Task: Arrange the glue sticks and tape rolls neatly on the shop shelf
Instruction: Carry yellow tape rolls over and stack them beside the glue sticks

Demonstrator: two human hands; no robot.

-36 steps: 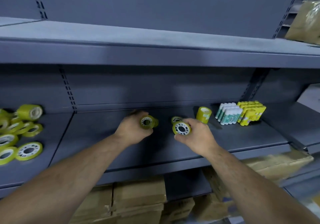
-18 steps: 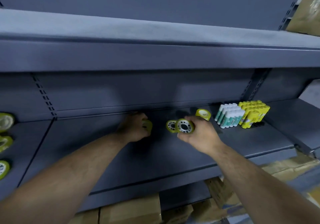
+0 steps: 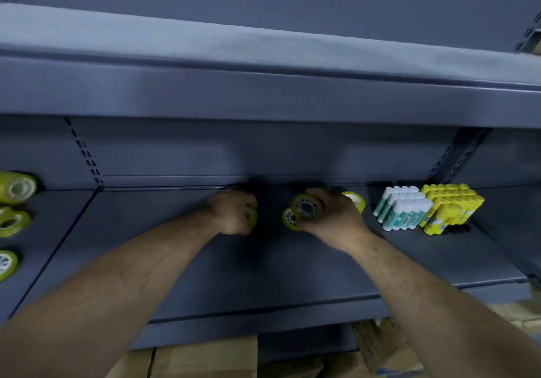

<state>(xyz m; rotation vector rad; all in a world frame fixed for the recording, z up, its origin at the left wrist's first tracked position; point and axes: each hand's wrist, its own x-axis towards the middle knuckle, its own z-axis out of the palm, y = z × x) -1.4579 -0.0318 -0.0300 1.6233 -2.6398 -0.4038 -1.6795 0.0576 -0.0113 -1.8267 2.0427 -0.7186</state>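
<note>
Now: left hand (image 3: 231, 212) curled round a tape roll (image 3: 251, 216), lowered since a second ago to the shelf (image 3: 205, 275) rear; right hand (image 3: 333, 219) pinching a second roll (image 3: 307, 207), brought beside a standing roll (image 3: 289, 219) near the glue sticks (image 3: 402, 212); row-building evidently under way.

Print on the glue sticks (image 3: 404, 213) too blurred to read, no other legible text

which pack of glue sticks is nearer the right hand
The white-and-teal glue stick pack: it lies between the right hand and the yellow glue stick pack, which sits farther right.
</note>
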